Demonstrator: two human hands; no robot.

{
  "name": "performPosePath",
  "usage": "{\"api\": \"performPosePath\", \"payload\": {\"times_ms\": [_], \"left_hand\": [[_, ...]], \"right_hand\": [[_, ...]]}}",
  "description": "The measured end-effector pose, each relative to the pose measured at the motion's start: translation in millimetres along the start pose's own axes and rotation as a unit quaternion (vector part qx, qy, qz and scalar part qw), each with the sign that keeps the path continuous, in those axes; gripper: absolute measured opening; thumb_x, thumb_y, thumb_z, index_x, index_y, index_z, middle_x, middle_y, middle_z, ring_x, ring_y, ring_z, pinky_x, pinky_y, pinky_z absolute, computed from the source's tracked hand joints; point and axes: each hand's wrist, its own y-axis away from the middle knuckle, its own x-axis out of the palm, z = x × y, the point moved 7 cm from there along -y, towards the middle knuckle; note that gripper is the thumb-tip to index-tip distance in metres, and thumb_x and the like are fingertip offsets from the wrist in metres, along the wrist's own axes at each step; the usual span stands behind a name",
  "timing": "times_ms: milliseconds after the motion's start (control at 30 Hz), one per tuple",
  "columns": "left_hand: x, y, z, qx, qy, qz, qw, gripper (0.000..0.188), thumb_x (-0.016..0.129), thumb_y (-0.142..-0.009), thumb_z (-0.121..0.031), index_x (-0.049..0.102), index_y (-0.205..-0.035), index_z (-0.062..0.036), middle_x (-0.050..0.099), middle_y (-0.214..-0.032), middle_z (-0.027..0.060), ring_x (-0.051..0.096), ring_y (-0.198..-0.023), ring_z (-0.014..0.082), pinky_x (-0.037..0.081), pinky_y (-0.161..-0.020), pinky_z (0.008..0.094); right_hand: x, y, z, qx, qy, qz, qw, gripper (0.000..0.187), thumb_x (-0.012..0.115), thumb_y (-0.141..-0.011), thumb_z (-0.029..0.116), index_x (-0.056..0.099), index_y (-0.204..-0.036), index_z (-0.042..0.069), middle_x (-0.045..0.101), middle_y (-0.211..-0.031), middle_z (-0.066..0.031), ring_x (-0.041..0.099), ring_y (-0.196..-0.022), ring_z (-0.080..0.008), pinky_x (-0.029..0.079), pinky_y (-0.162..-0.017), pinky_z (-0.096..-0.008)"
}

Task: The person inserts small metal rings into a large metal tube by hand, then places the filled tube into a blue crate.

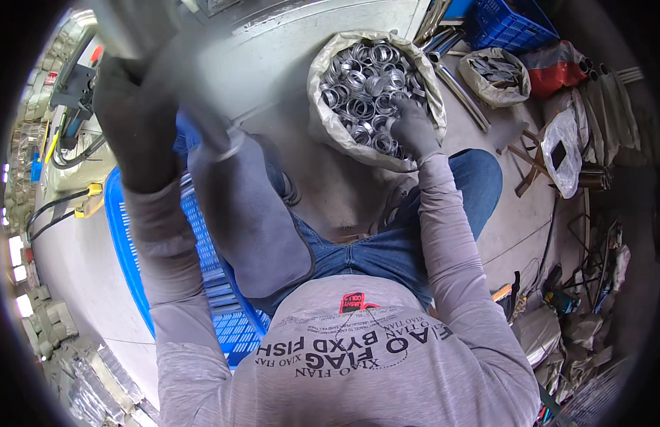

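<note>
An off-white woven sack (323, 133) stands in front of me, filled with shiny metal rings (373, 87). My right hand (416, 129), in a dark grey glove, reaches over the sack's right side. Its bent fingers are among the rings, and the fingertips are hidden. Raised close on the left is my left hand (136, 117), also in a grey glove and badly smeared by motion. A blurred dark, elongated shape runs from beside it down to a bright ring-like edge (234, 145). I cannot tell whether that hand grips it. Below lies a grey pad (250, 228) over my left thigh.
A blue plastic crate (124, 235) stands at my left, under the forearm. Hoses and a machine part (74, 92) are beyond it. At the back right are a smaller sack of metal pieces (495, 75), a blue basket (511, 28), metal tubes (461, 96) and a red bag (554, 64).
</note>
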Motion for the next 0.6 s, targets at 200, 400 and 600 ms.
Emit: {"api": "performPosePath", "payload": {"times_ms": [200,400,600], "left_hand": [[76.0,59.7,18.9,0.022,-0.344,0.226,0.911,0.048,0.08,-0.079,-0.021,0.067,-0.123,-0.0058,0.068,-0.105,0.0213,0.067,-0.095,0.0419,0.055,-0.087,0.0469],[78.8,88.0,67.3,-0.003,-0.34,0.212,0.916,0.051,0.079,-0.076,-0.025,0.067,-0.122,-0.006,0.071,-0.102,0.0206,0.07,-0.096,0.0397,0.055,-0.086,0.049],[78.1,90.5,70.3,-0.009,-0.35,0.22,0.911,0.054,0.079,-0.076,-0.027,0.067,-0.123,-0.0059,0.072,-0.102,0.0201,0.071,-0.094,0.0388,0.055,-0.085,0.0484]], "right_hand": [[43.2,24.2,12.8,-0.131,0.314,0.221,0.914,0.043,0.067,-0.089,0.013,0.069,-0.132,0.015,0.061,-0.144,-0.014,0.055,-0.137,-0.0378,0.048,-0.111,-0.0504],[64.1,10.3,-13.6,-0.177,0.356,0.266,0.878,0.024,0.072,-0.084,0.018,0.081,-0.106,0.014,0.071,-0.124,-0.0159,0.069,-0.116,-0.0366,0.055,-0.101,-0.0446],[29.4,5.3,-11.1,-0.041,0.138,0.24,0.96,0.031,0.074,-0.087,0.023,0.078,-0.11,0.002,0.075,-0.102,-0.0237,0.073,-0.103,-0.0381,0.056,-0.092,-0.0471]]}}
